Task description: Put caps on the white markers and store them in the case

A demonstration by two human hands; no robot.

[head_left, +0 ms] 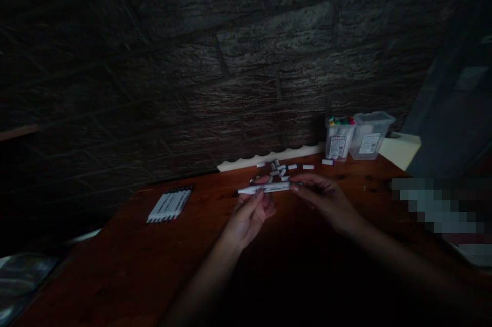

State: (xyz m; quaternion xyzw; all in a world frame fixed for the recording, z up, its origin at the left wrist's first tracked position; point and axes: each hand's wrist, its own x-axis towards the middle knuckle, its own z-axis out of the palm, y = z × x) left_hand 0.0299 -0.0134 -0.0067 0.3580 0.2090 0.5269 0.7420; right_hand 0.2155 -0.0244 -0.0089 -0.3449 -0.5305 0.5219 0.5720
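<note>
A white marker pen (pixel 264 188) lies level between both my hands, just above the reddish-brown wooden table (pixel 126 265). My left hand (pixel 250 214) pinches its left half from below, fingers closed round the barrel. My right hand (pixel 323 196) grips its right end with pinched fingertips. Just behind the pen, several loose white marker caps (pixel 280 168) lie scattered on the table.
A row of several white markers (pixel 169 204) lies side by side at the left. At the back right stand a clear tub with coloured markers (pixel 338 138) and a second clear tub (pixel 369 136). A dark brick wall (pixel 215 60) rises behind.
</note>
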